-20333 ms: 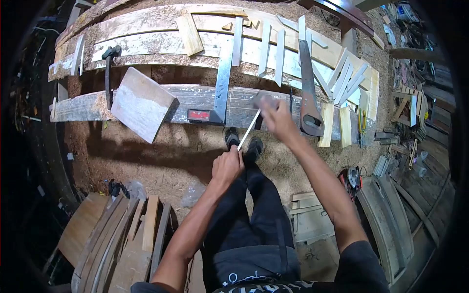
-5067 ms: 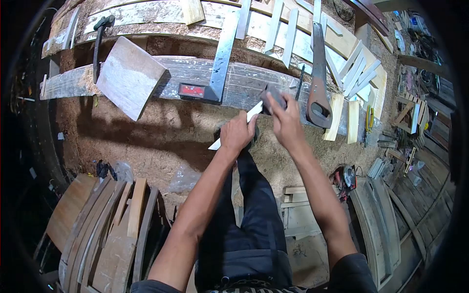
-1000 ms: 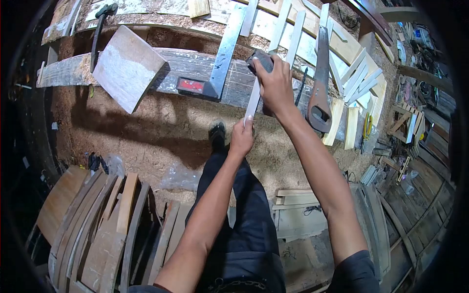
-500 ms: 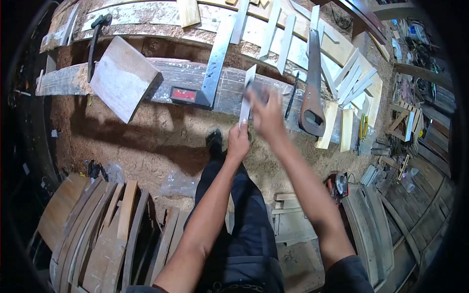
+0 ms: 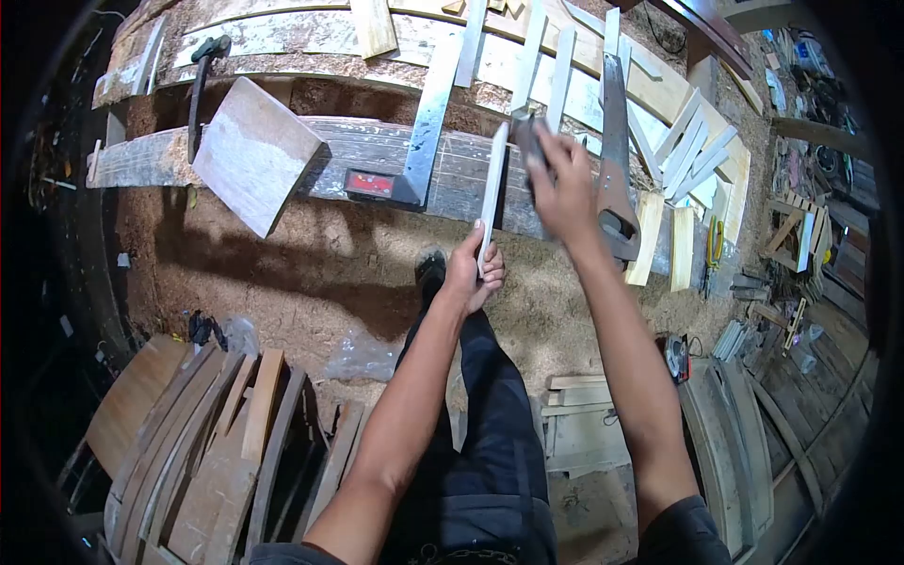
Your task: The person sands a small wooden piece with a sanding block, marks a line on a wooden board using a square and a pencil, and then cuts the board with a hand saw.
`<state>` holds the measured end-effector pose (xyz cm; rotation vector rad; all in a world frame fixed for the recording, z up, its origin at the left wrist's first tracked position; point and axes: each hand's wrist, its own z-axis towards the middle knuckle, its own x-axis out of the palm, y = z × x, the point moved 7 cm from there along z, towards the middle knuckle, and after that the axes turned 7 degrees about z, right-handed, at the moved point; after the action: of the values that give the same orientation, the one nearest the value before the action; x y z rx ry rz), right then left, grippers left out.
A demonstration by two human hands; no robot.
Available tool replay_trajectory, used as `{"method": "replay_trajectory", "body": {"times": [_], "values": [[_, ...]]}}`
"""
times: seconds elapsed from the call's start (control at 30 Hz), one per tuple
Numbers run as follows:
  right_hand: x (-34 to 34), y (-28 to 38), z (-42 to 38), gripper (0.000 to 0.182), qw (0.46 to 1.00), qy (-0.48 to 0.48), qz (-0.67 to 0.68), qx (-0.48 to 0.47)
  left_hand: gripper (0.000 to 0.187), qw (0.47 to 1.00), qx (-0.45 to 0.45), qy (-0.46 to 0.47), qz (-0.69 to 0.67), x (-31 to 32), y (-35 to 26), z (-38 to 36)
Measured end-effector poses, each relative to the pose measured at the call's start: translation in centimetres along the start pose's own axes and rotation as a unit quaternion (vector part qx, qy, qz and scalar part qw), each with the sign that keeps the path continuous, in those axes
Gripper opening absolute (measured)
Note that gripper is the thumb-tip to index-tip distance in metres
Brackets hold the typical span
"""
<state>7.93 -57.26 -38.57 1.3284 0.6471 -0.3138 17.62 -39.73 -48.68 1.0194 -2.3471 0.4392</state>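
My left hand (image 5: 474, 270) grips the lower end of a thin pale wood strip (image 5: 493, 184), which points away from me, its narrow edge turned up. Just right of the strip, my right hand (image 5: 569, 193) is closed around a small dark block (image 5: 529, 143); motion blur hides its exact kind. A slight gap shows between block and strip. Both hands are at the near edge of a worn plank bench (image 5: 461, 179). Left of the strip lies a metal try square (image 5: 433, 118) with a dark stock and a red label. A handsaw (image 5: 617, 169) rests to the right.
A square wood board (image 5: 254, 155) and a hammer-like tool (image 5: 198, 89) lie on the left. Pale strips (image 5: 697, 160) and yellow-handled pliers (image 5: 715, 247) are at the right. Curved timber pieces (image 5: 179, 452) stand at lower left. Sawdust covers the floor (image 5: 348, 282).
My right hand and the dark block have shifted right, off the strip. The strip has turned from its broad face to its edge. My left fingers now show around its lower end.
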Motion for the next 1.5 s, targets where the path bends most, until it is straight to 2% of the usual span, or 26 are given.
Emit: {"method": "replay_trajectory", "body": {"times": [0.13,0.17,0.23,0.27,0.37,0.4,0.5,0.53,0.6,0.7,0.77,0.8,0.83,0.87,0.9,0.97,1.0,1.07,1.1,1.17,1.23,1.3,1.37,1.43,1.5], "values": [[2.2,1.7,-6.7,0.052,0.995,0.085,-0.035,-0.041,0.061,0.999,0.002,0.021,0.029,-1.0,0.4,1.6],[2.8,2.0,-7.4,0.055,0.992,0.103,-0.055,-0.052,0.061,0.999,0.012,-0.002,0.045,-1.3,0.7,1.9],[3.1,2.1,-7.5,0.058,0.991,0.105,-0.064,-0.057,0.061,0.995,0.032,-0.051,0.079,-1.4,0.9,2.2],[3.3,2.2,-7.6,0.06,0.99,0.106,-0.068,-0.058,0.057,0.989,0.086,-0.045,0.113,-1.2,0.1,2.3],[3.6,2.3,-7.6,0.064,0.988,0.119,-0.082,-0.058,0.053,0.968,0.109,-0.118,0.193,-1.3,-2.2,1.8],[3.6,2.5,-7.6,0.064,0.988,0.123,-0.078,-0.059,0.053,0.979,0.126,-0.081,0.137,-2.0,-1.7,2.9],[4.1,3.0,-7.5,0.065,0.987,0.131,-0.07,-0.066,0.054,0.964,0.148,-0.135,0.176,-3.4,-0.8,3.5],[4.4,3.1,-8.2,0.065,0.986,0.13,-0.072,-0.069,0.059,0.943,0.188,-0.197,0.191,-3.6,-0.6,3.8],[4.5,4.0,-10.2,0.064,0.982,0.128,-0.104,-0.088,0.056,0.899,0.253,-0.215,0.286,-3.1,-1.1,3.5],[4.7,3.3,-9.4,0.064,0.981,0.126,-0.108,-0.102,0.061,0.895,0.272,-0.228,0.272,-2.0,-1.3,2.6],[4.8,2.7,-4.7,0.058,0.978,0.111,-0.153,-0.089,0.062,0.904,0.222,-0.234,0.281,-3.4,-0.5,3.2],[4.6,1.7,-1.3,0.057,0.977,0.103,-0.174,-0.074,0.063,0.917,0.214,-0.229,0.245,-3.0,-0.3,3.0],[4.4,1.2,1.6,0.058,0.978,0.059,-0.17,-0.106,0.065,0.918,0.196,-0.238,0.248,-3.2,-0.1,2.9],[4.4,1.2,2.1,0.059,0.976,0.06,-0.176,-0.117,0.067,0.919,0.18,-0.244,0.252,-3.2,-0.1,3.0],[4.3,1.3,2.5,0.06,0.973,0.06,-0.184,-0.128,0.069,0.92,0.163,-0.249,0.255,-3.2,-0.1,3.1],[4.3,1.7,-0.8,0.055,0.974,0.127,-0.173,-0.073,0.065,0.907,0.207,-0.243,0.276,-3.2,0.0,2.9],[4.8,2.1,-3.9,0.052,0.97,0.16,-0.155,-0.101,0.063,0.899,0.23,-0.237,0.287,-2.8,-0.3,3.1],[4.7,3.2,-7.2,0.054,0.968,0.161,-0.161,-0.108,0.063,0.914,0.243,-0.237,0.222,-1.3,-0.3,2.7],[5.0,3.5,-7.9,0.055,0.967,0.163,-0.161,-0.112,0.062,0.91,0.246,-0.24,0.232,-1.6,-0.2,2.7],[5.4,3.3,-3.8,0.058,0.968,0.154,-0.169,-0.101,0.061,0.901,0.252,-0.249,0.252,-2.2,0.0,2.8],[5.6,2.2,2.3,0.06,0.968,0.117,-0.197,-0.105,0.06,0.93,0.179,-0.224,0.231,-2.5,0.0,2.8],[5.7,1.7,4.1,0.062,0.974,0.095,-0.19,-0.085,0.062,0.936,0.152,-0.233,0.215,-2.5,0.0,2.7],[5.6,2.6,0.8,0.061,0.972,0.13,-0.18,-0.075,0.069,0.943,0.138,-0.205,0.221,-3.0,0.2,3.1],[5.1,4.0,-5.7,0.061,0.972,0.153,-0.149,-0.096,0.068,0.878,0.306,-0.267,0.253,-5.0,1.2,5.6],[4.9,4.3,-7.6,0.062,0.973,0.151,-0.119,-0.127,0.068,0.851,0.364,-0.277,0.259,-5.0,0.9,6.4]]}}
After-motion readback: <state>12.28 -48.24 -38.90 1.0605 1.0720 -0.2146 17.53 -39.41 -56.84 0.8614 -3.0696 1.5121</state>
